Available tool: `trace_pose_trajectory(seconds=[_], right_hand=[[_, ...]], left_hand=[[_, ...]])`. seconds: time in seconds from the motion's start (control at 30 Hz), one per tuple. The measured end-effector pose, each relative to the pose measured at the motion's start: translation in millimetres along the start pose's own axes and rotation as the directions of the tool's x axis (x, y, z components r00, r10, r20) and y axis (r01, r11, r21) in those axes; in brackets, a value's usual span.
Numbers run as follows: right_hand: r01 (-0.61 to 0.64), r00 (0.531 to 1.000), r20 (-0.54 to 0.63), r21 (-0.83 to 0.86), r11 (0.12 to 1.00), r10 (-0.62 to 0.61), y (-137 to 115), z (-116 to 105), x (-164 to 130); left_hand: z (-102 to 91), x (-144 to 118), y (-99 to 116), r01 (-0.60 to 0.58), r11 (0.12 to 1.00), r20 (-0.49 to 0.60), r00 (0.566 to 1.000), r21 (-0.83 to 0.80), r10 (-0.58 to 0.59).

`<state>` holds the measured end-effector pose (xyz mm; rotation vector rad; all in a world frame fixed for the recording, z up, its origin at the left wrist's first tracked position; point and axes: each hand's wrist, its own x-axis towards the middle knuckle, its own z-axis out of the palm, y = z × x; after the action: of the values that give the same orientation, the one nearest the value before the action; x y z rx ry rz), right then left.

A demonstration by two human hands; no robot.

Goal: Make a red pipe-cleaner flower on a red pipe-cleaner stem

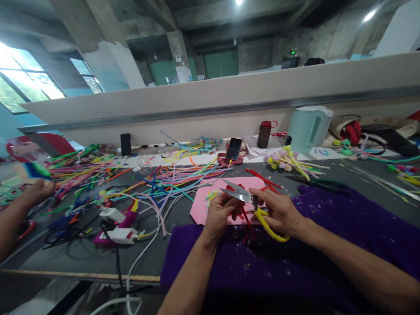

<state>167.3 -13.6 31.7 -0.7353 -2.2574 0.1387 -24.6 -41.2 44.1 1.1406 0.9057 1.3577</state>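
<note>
While a red pipe cleaner is pinched in the left hand, yellow-handled scissors are gripped by the right hand, blades parted just above the pink sheet. Both are held over that sheet's near edge. Left of the sheet, loose coloured stems are spread across the desk; a purple cloth is draped below.

Bare concrete hall: windows at left, ceiling lamps, green doors.

A kettle stands behind the scissors, a phone to its left.
</note>
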Motion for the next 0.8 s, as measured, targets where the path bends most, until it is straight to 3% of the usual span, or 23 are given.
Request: trace_pose_trajectory(seconds=[0.8], right_hand=[[0.001,0.999,0.035,0.006,1.000,-0.001,1.4,0.3,-1.6]], left_hand=[[-1.3,-0.3,1.8,-0.020,1.000,0.004,1.000,0.013,0.020]])
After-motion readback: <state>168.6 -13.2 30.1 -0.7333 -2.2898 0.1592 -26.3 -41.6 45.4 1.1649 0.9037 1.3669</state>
